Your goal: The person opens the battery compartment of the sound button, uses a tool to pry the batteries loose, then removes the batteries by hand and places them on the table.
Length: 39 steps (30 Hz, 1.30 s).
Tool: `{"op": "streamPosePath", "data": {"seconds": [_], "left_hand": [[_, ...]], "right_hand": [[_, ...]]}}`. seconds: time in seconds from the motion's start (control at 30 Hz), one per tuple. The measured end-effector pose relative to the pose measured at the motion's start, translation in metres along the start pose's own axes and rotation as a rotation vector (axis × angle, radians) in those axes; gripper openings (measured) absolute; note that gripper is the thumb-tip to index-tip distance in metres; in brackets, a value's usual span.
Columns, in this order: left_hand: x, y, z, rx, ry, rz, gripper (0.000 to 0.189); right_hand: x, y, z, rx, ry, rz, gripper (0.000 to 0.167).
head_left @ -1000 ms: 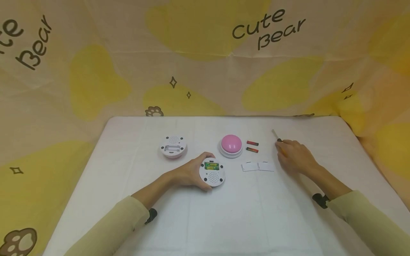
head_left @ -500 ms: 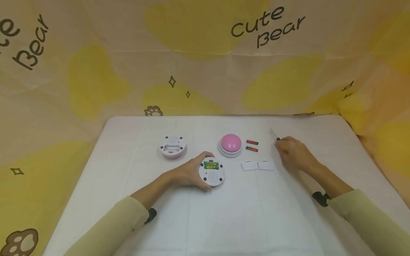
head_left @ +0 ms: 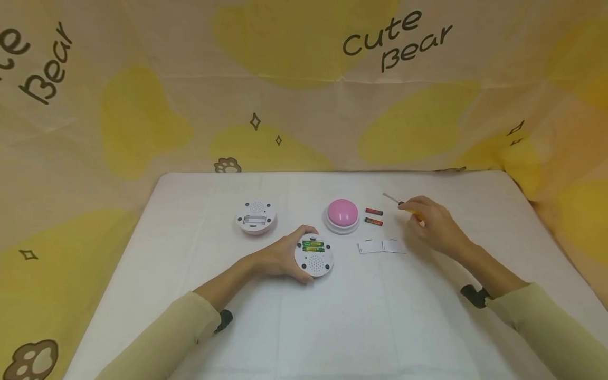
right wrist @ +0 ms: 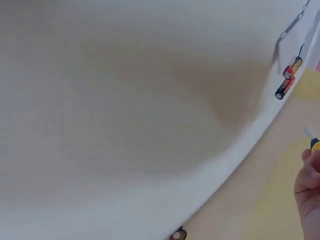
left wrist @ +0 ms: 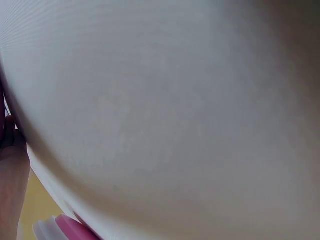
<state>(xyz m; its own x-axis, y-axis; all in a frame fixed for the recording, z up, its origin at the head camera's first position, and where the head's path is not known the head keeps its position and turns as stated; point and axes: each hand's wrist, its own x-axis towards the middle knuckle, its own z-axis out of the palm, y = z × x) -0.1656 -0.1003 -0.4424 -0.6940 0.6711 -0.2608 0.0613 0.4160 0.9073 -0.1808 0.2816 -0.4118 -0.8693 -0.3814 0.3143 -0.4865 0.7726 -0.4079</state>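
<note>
My left hand grips a round white push-button light by its edge, thumb and fingers on opposite sides. Its underside faces up, and two green batteries lie in its open compartment. In my right hand is a screwdriver with a yellow and black handle, its metal shaft pointing up and left over the table. The right wrist view also shows the screwdriver between my fingers. Two red and black batteries lie just left of that hand, and two white battery covers lie nearer me.
A second light lies upside down at the left with its battery compartment bare. Another one, with a pink dome facing up, stands behind the held light. A patterned cloth hangs along the white table's back edge.
My right hand has lifted the screwdriver and shifted slightly left, and the shaft now points further left. My left hand and the light in it have stayed in place.
</note>
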Motion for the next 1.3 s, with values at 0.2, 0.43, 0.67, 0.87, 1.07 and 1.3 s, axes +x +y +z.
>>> {"op": "streamPosePath", "data": {"seconds": [0.2,0.43,0.67,0.87,1.07,1.3], "left_hand": [[0.000,0.000,0.000,0.001,0.001,0.004,0.100],[0.000,0.001,0.000,-0.006,0.001,-0.003,0.100],[-0.001,0.001,0.000,0.002,0.001,-0.007,0.100],[-0.001,0.000,0.000,-0.001,-0.001,-0.006,0.099],[-0.001,0.001,0.000,0.010,0.003,-0.009,0.099],[-0.001,-0.001,0.000,0.006,0.004,-0.004,0.097]], "right_hand": [[0.003,-0.014,-0.001,0.090,0.093,-0.135,0.032],[0.005,-0.034,-0.002,0.181,0.059,-0.170,0.031],[0.009,-0.046,0.001,0.269,0.000,-0.204,0.034],[0.009,-0.051,0.008,0.294,-0.045,-0.243,0.032],[0.010,-0.058,0.016,0.357,-0.090,-0.267,0.034],[0.011,-0.067,0.026,0.396,-0.166,-0.290,0.033]]}}
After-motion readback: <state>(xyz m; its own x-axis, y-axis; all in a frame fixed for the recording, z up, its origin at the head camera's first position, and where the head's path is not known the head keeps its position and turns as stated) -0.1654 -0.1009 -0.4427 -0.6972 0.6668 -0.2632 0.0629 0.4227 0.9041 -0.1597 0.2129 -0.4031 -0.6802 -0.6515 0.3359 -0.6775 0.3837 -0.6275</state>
